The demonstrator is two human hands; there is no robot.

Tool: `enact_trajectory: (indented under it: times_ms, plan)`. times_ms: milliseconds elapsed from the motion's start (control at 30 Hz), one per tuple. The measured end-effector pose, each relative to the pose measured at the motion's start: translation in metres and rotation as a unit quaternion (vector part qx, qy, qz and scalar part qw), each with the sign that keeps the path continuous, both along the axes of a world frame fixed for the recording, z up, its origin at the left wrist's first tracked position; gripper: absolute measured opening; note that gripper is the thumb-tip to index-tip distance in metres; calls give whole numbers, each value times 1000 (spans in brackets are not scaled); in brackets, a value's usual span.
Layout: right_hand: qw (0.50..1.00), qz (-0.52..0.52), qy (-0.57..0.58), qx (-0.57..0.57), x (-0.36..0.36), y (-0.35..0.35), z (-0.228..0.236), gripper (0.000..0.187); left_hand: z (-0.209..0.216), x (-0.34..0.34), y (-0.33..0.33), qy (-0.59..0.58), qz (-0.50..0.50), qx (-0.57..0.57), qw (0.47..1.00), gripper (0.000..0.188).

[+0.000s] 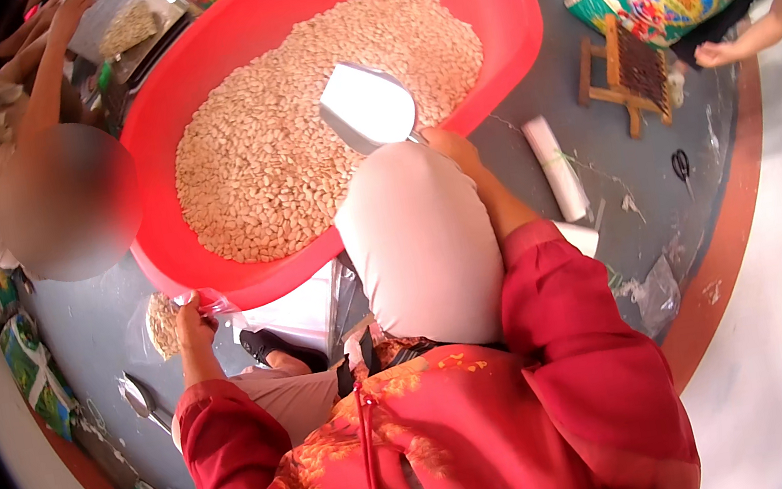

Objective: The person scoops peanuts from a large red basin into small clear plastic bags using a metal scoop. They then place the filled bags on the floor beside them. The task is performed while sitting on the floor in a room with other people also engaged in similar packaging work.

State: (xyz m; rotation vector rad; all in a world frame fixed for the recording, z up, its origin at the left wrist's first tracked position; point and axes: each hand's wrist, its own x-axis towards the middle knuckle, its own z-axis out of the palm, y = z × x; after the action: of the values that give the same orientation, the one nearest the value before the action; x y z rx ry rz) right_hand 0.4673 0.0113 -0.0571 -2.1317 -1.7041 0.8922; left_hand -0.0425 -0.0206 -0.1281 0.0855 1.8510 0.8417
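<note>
So looks like the scooping step: right hand point(444, 141) grips the white plastic scoop point(368, 104) resting on the pale seeds in the big red plastic tub point(521, 33), left hand point(191, 325) pinches the small clear bag point(163, 324) of seeds beside the tub on the floor, so next I'd guess a loaded scoop gets carried over to that bag's mouth.

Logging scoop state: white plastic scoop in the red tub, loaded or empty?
Empty: the white plastic scoop shows a bare inner face, resting on pale seeds, right hand gripping it.

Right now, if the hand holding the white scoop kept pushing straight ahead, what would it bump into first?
The right hand points its white scoop up into the red tub. Going straight on, it would probably dig first into the heap of pale seeds, though depth is hard to judge.
</note>
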Motion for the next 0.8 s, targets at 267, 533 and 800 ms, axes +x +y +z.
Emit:
enact_trajectory:
  times_ms: [267, 533, 800]
  plan:
    - [995, 76, -30, -50, -10, 5, 12, 40, -6, 6, -17, -49, 6, 83, 995, 14]
    - [937, 256, -226, -70, 15, 88, -13, 38, 5, 13, -16, 12, -14, 54, 998, 21]
    - [860, 247, -432, -116, -62, 201, 16, 34, 17, 18, -14, 24, -25, 42, 999, 20]
